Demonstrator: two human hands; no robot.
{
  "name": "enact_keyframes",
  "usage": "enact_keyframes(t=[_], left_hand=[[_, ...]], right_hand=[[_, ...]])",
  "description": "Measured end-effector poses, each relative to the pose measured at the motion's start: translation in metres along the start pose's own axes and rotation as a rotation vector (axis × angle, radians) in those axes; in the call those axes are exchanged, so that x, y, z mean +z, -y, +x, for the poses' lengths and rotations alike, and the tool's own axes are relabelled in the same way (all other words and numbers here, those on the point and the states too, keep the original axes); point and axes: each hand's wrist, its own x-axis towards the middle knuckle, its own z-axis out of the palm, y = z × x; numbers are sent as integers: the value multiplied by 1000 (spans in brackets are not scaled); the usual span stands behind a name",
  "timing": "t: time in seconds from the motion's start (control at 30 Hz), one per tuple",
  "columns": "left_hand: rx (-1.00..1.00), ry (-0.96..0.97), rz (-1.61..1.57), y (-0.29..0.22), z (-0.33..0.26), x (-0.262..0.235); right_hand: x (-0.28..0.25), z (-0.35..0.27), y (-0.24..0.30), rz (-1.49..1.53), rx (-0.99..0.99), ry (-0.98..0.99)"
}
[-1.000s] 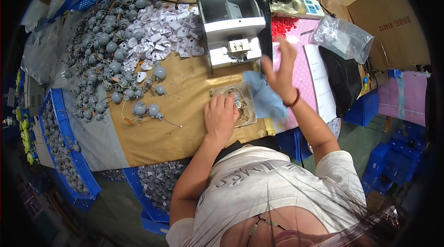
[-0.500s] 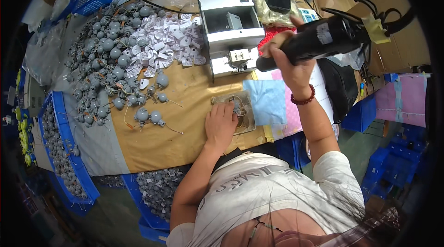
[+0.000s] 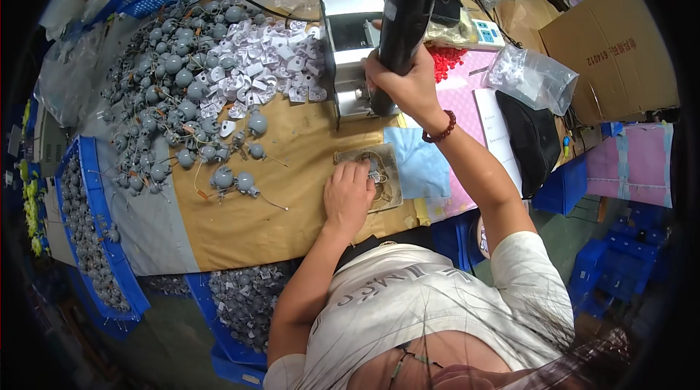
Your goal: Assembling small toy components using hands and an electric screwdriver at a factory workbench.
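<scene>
A: Left hand (image 3: 348, 197) lies flat, fingers pressed down on a small grey wired part (image 3: 374, 169) sitting on a worn square work pad (image 3: 390, 189), centre of the brown paper-covered bench (image 3: 292, 200).

B: Right hand (image 3: 401, 80)?

A: At one o'clock of the pad, raised, fingers wrapped tight around a black cylindrical power tool (image 3: 403, 18), tip pointing down. Light blue cloth (image 3: 421, 166) lies just beside the pad at three o'clock.

B: Advice?

A: My judgement: keep the part pinned and its wires clear, bring the tool down straight. Heap of grey round wired parts (image 3: 157, 91) sits at ten o'clock, well apart.
</scene>
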Motion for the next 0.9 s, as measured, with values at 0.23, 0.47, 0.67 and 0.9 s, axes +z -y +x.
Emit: enact_keyframes(t=[0.23,0.47,0.67,0.9], left_hand=[[-15,14,-36,0,2,-3],[-4,10,-22,-2,2,-3],[-10,9,-29,-2,2,-2],[-33,-2,-27,1,-1,2]], right_hand=[[-3,-50,15,70,-38,119],[-6,2,26,45,-211,-32],[-1,17,4,27,-87,-46],[-1,-39,8,48,89,6]])
